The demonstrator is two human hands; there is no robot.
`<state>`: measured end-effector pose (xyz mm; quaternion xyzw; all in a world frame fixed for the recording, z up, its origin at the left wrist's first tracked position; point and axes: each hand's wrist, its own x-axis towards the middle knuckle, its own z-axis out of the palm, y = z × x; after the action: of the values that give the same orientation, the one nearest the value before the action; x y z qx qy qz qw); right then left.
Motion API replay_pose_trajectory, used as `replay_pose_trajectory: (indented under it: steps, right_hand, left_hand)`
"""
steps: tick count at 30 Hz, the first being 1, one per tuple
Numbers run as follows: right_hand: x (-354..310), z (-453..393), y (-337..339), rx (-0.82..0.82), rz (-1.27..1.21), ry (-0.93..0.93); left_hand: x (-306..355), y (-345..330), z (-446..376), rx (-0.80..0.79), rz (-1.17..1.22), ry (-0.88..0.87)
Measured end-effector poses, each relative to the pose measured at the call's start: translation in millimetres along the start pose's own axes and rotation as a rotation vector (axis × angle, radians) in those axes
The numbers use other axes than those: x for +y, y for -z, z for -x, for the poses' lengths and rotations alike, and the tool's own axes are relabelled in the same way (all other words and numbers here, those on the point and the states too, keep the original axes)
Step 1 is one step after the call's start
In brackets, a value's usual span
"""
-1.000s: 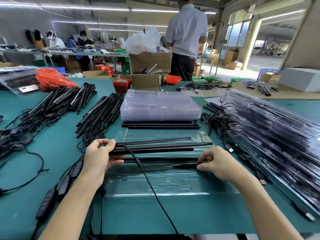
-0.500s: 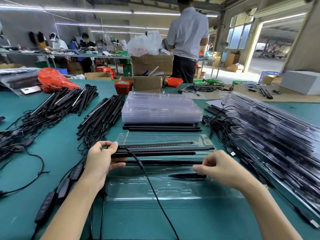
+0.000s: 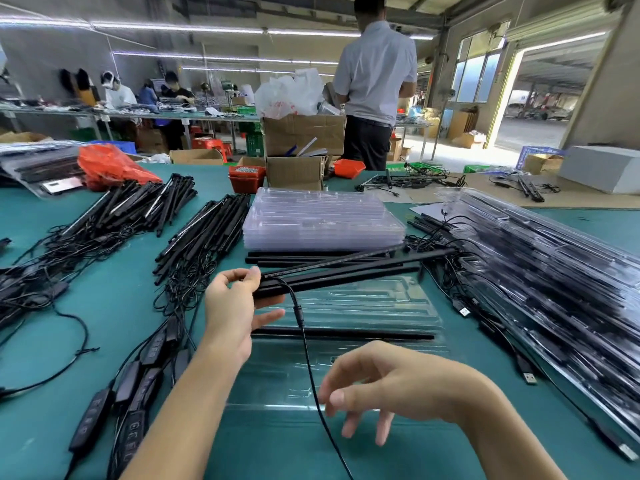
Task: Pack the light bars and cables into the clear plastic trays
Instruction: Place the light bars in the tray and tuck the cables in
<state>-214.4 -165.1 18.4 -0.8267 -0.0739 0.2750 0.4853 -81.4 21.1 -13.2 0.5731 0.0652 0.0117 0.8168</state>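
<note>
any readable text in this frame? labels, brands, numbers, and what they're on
No text is readable.
Inline controllers: pale button marks, too blurred to read.
White plastic bag: faint red print, too small to read.
USB plug: a small mark, illegible.
Clear tray, the light bars gripped by the left hand, right hand: no lettering visible.

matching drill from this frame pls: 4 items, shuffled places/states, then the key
Items:
1. left hand
2. right hand
3. stack of empty trays
4. single bar

States:
A. lying in the open tray
B. gripping a bundle of light bars by its end
C. fingers relaxed, holding nothing, next to the cable
D. on the table beyond the open tray

Pairs: 1-B, 2-C, 3-D, 4-A
</note>
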Motion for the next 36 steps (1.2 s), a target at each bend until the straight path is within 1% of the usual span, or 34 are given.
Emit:
replay_pose_trajectory:
  steps: [3,5,7,9,13,15,16,19,21,23,26,29,31,32,33,34,36]
  right_hand:
    - [3,1,-3,-0.086,-0.154,-0.033]
    - [8,1,-2,-0.198,-0.237,0.006]
    - [14,1,3,-0.280,-0.249,0.046]
    - [16,2,9,-0.279,-0.199,0.066]
    - [12,10,28,-0.172,-0.061,0.104]
    - [12,15,34,-0.152,-0.004,0.127]
    - [12,18,35,-0.177,-0.021,0.135]
    - [14,24,32,-0.333,-0.174,0.152]
    - [16,25,32,-0.401,-0.176,0.154]
    - [15,27,34,-0.401,-0.107,0.137]
    - [7,36,39,-0.355,-0.071,0.053]
    - [-5,51,43,-0.334,-0.114,0.092]
    - [-14,59,48,-0.231,-0.169,0.200]
    - [-19,61,51,-0.117,-0.180,0.258]
    - [-24,62,55,0.047,-0.158,0.292]
    - [-27,61,60,0.251,-0.095,0.284]
    - [-31,53,73,0.645,0.063,0.203]
  left_hand:
    - [-4,-7,3,0.020,0.109,0.017]
    - [-5,-9,2,0.031,0.125,0.017]
    - [-5,-9,1,0.039,0.116,0.018]
    - [-5,-7,-1,0.040,0.107,0.022]
    - [-3,-2,-6,0.060,0.099,0.026]
    - [2,-2,-9,0.051,0.093,0.017]
    - [6,-4,-10,0.047,0.089,0.008]
    - [21,-11,-15,0.037,0.090,-0.018]
    - [29,-18,-17,0.028,0.084,-0.034]
    - [35,-22,-19,0.024,0.076,-0.051]
    - [36,-22,-20,0.007,0.071,-0.039]
    - [27,-16,-19,-0.019,0.024,-0.003]
    - [21,-11,-19,-0.017,-0.001,0.007]
    - [19,-8,-19,-0.004,-0.007,0.011]
    - [17,-5,-19,0.014,-0.008,0.014]
    - [17,-3,-20,0.028,-0.003,0.017]
    - [18,2,-19,0.038,0.022,0.024]
